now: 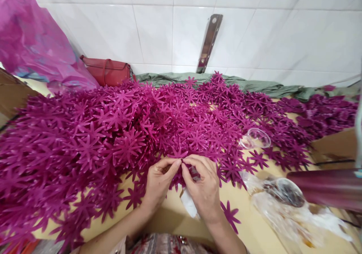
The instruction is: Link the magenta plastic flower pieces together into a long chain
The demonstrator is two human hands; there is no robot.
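My left hand [160, 182] and my right hand [204, 184] meet at the fingertips over the front of a large heap of magenta star-shaped flower pieces [130, 144]. Both are closed, thumb against forefinger. A tiny dark bit shows where the fingertips touch, too small to name. One magenta flower piece [179, 153] appears just behind the fingertips; whether they grip it I cannot tell. Below my right hand lies a white scrap [189, 203], partly covered by that hand. A single loose flower piece [230, 216] rests to the right of my right wrist.
Clear plastic rings or lids [258, 138] lie among the flowers. At the right are a plastic bag [283, 212], a clear cup with dark contents [291, 192] and a dark red cylinder [328, 188]. A red purse [106, 71] and pink plastic sheeting [36, 39] stand at the back left.
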